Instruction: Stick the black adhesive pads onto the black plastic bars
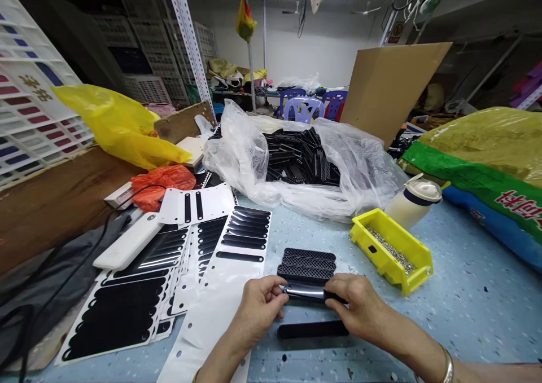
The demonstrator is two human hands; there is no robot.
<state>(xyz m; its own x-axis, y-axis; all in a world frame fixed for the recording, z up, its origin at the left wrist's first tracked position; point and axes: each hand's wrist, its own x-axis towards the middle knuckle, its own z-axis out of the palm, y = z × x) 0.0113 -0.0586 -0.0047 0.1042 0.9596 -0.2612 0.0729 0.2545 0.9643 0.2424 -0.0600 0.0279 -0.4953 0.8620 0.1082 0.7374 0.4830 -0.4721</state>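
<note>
well, in the head view both hands work low over the blue speckled table (311,232), near its front edge, which lies out of frame. the left hand (261,299) pinches one end of a glossy black strip (307,292) between thumb and forefinger; the right hand (358,301) pinches the other end, its fingers covering that tip. so the strip spans the gap between them, just on the near side of a row of textured black pieces (307,265), with a plain black strip (312,330) lying closer to the front edge.

to handle it well, i'd keep both ends level and in line, with a light grip at the tips so the glossy face stays unmarked. whether it is one layer or two, i can't tell.

on the table's left side, white sheets (212,304) carrying black strips fan out, a long white case (129,242) across them. toward the right edge sits a yellow bin (383,263) of small metal parts (393,252), a cream bottle (407,207) just behind it. farther back, a clear plastic bag (292,196) gapes around heaped black pieces (296,156). beyond the table stand a cardboard panel (387,89) and purple chairs (304,109), before a pale wall (283,47).
</note>
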